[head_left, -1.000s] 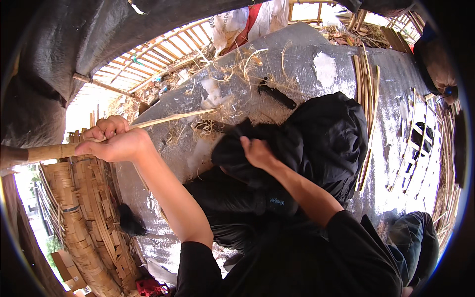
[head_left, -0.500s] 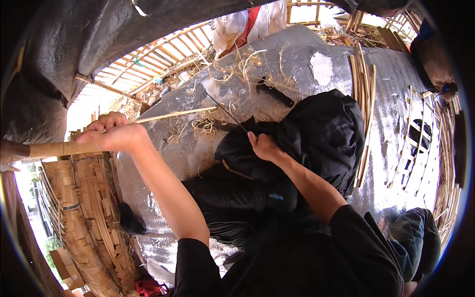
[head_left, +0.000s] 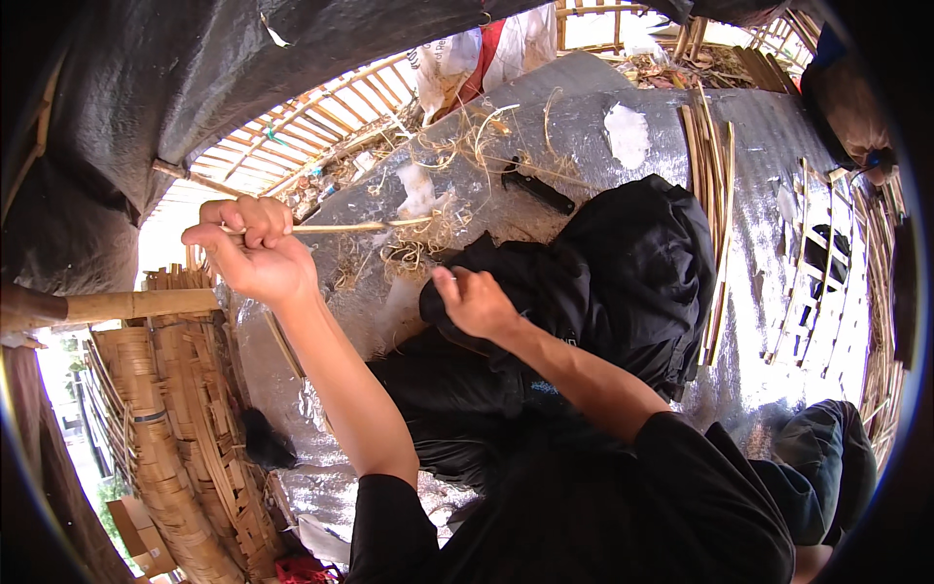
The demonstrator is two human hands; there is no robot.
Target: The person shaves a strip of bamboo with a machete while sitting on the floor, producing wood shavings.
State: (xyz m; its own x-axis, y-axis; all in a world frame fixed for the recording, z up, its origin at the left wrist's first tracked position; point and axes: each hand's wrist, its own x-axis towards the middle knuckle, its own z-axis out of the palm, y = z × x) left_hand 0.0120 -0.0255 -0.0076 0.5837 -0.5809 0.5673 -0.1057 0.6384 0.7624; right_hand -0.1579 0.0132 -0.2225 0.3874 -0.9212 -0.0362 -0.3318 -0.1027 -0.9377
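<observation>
Holding a thin, pale, straight strip of split bamboo (head_left: 355, 228) in the bare left hand (head_left: 255, 248), up on the left side. Running it right through the curl of the fingers, with those folded close together over it, and pointing the thumb out to the left. Sticking out to the right of the fist for most of its visible length, and ending just above a tangle of curly straw-coloured shavings (head_left: 413, 255), near the right hand (head_left: 479, 302) but apart from it.

As for that right hand: curling the fingers in, poking the thumb up and left, just over the crumpled black cloth (head_left: 632, 258) on the lap. Can't tell about anything pinched in there, tbh.

Can also see a long, narrow black object (head_left: 540, 190) lying on the shiny silver sheet (head_left: 764, 185), plus a ragged white patch (head_left: 628, 136) and a bunch of long tan strips (head_left: 718, 243) right of the cloth. Over on the left, spotting a thick, round tan pole (head_left: 141, 306) above some bulky woven bamboo work (head_left: 175, 438).
</observation>
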